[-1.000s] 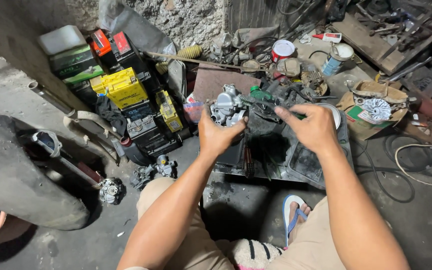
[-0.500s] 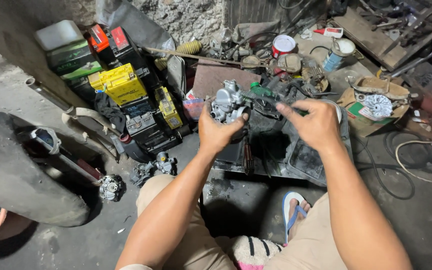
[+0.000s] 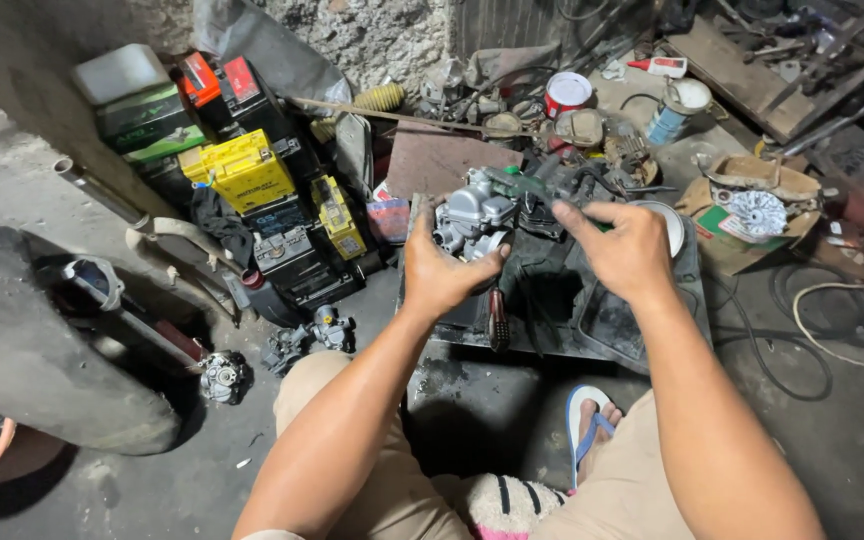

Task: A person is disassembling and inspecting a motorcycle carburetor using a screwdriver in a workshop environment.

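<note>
My L hand [image 3: 444, 272] cups 1 grey metal carburetor [image 3: 472, 220], held up over the dark oily tray [image 3: 602, 330]; my R hand [image 3: 624, 250] is just beside it, fingers pinched on 1 green-handled tool [image 3: 522, 184] at the carb's top. On the floor to the L: 2 more small carbs [image 3: 307, 340], 1 yellow battery [image 3: 242, 170], 1 red-handled screwdriver [image 3: 497, 318] on the tray edge, 1 blue sandal [image 3: 588, 425] below.
</note>
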